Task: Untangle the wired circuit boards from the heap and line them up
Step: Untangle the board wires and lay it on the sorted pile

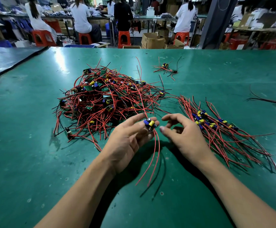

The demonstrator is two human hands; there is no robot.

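A wired circuit board (pixel 150 124) held over the green surface (pixel 26 145).
The left hand (pixel 127 142) pinches it at the fingertips; the right hand (pixel 181 135), loosely curled, grips nothing. The heap (pixel 107 96) lies at eleven o'clock, the lined-up boards (pixel 216 127) at three.

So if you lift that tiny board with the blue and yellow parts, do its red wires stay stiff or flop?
Probably floppy: the thin red wires droop in loose curves below the small circuit board with blue and yellow parts. Likely light, as the left hand holds it at its fingertips. It may snag: one wire reaches over the tangled red heap.
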